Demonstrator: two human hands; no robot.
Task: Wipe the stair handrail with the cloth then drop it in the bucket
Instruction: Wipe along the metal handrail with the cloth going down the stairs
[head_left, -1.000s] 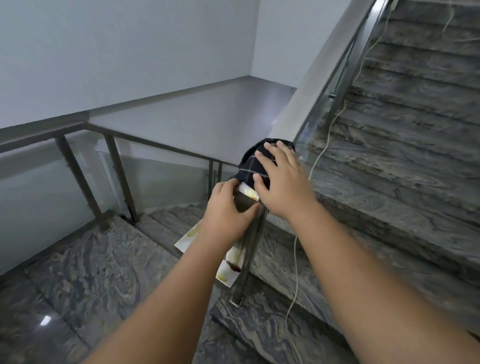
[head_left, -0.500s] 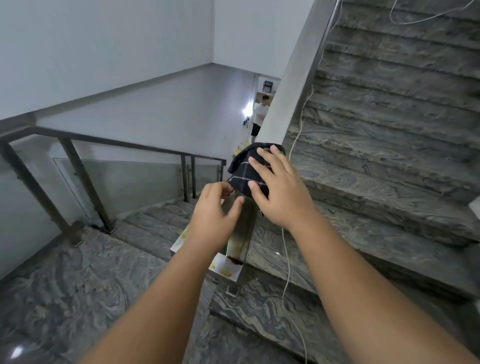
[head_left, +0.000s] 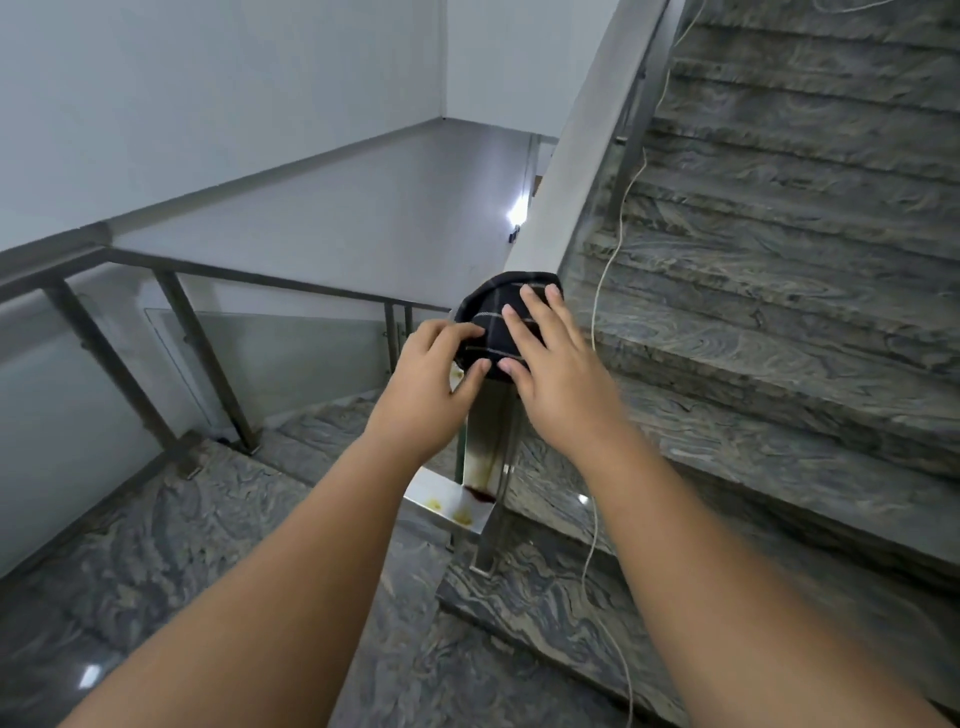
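The cloth (head_left: 498, 325) sits bunched on the handrail (head_left: 576, 150) at centre frame. The right hand (head_left: 553, 374) presses it flat, fingers spread; the left hand (head_left: 431, 374) pinches its edge. Wiping is in hand; next calls for sliding upward.

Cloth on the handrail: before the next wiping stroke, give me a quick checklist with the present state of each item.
1. Dark plaid cloth sits on the handrail: ok, bunched over its lower end.
2. Right hand on the cloth: ok, fingers spread flat on top.
3. Left hand on the cloth: ok, thumb and fingertips touch its left edge, though the grip looks light.
4. Rail above the cloth clear for an upward stroke: ok, nothing rests on it.
5. Stains below the cloth wiped: not ok, a dark red streak and yellow spots remain.
6. Bucket within reach: cannot tell, none in view.
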